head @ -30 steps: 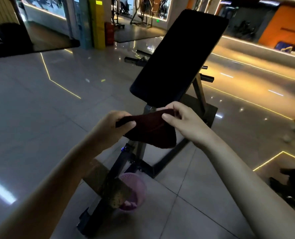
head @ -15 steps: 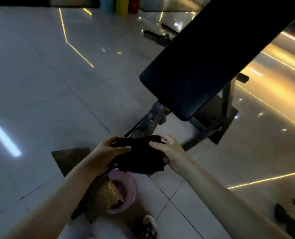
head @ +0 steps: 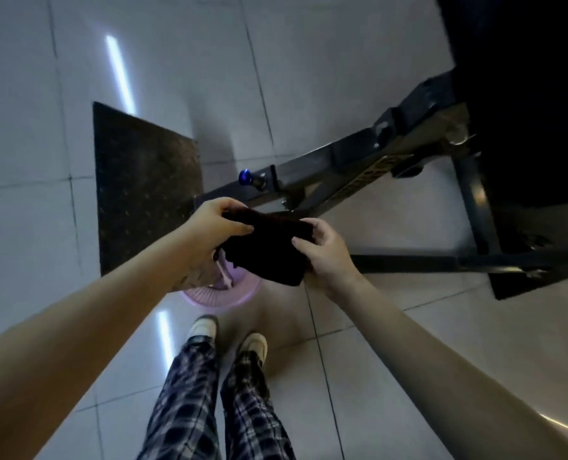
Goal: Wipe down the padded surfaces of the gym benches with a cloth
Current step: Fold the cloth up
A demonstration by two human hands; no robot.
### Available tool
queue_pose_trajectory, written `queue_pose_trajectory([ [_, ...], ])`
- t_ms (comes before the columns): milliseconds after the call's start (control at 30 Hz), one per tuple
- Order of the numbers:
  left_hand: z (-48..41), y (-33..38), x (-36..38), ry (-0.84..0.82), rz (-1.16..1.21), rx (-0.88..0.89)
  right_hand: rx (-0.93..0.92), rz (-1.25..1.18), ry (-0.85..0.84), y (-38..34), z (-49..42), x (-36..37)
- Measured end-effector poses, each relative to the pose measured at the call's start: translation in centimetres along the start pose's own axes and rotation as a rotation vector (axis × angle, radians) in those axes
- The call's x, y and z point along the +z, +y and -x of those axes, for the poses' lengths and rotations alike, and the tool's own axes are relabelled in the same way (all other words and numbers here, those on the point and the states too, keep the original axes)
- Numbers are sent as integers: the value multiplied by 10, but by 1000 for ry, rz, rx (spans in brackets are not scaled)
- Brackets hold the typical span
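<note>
The cloth (head: 269, 250), dark and folded into a bunched wad, is held in the air between both hands. It is in front of the person, above the floor and well apart from the padded surface (head: 524, 94) of the bench, which shows black at the upper right edge of view. The left hand (head: 209, 229) grips the cloth's left end, fingers curled over the top edge and thumb pressed on the near face. The right hand (head: 327, 257) grips the right end, thumb on the near face and fingers wrapped behind. Below the cloth a pink basket (head: 221, 295) stands on the floor, largely hidden by the left forearm and the cloth. The bench's dark metal frame (head: 342, 171) runs past the far side of the hands and carries a blue knob (head: 244, 176). A dark speckled mat (head: 143, 180) lies on the pale tiled floor (head: 176, 61) to the left. Plaid trousers (head: 189, 403) and light shoes (head: 252, 346) show at the bottom.
</note>
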State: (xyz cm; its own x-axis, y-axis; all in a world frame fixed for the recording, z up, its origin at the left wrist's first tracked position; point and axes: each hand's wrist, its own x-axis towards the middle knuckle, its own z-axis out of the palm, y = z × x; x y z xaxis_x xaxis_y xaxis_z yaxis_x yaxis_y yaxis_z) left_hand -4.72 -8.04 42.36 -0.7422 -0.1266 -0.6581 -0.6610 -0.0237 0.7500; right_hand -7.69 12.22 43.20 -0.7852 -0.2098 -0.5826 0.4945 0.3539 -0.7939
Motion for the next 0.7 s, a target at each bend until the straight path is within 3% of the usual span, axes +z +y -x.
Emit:
queue_pose_trajectory([
  [267,-58,-90,17,100,-19,-176,33,113,-137,89,-83,24],
  [533,-138,-181,49,239,-130,-212,25,242,-258,163,-170,32],
  [700,-186,-235,78,410,-214,-279,11,285,-265,217,-215,56],
])
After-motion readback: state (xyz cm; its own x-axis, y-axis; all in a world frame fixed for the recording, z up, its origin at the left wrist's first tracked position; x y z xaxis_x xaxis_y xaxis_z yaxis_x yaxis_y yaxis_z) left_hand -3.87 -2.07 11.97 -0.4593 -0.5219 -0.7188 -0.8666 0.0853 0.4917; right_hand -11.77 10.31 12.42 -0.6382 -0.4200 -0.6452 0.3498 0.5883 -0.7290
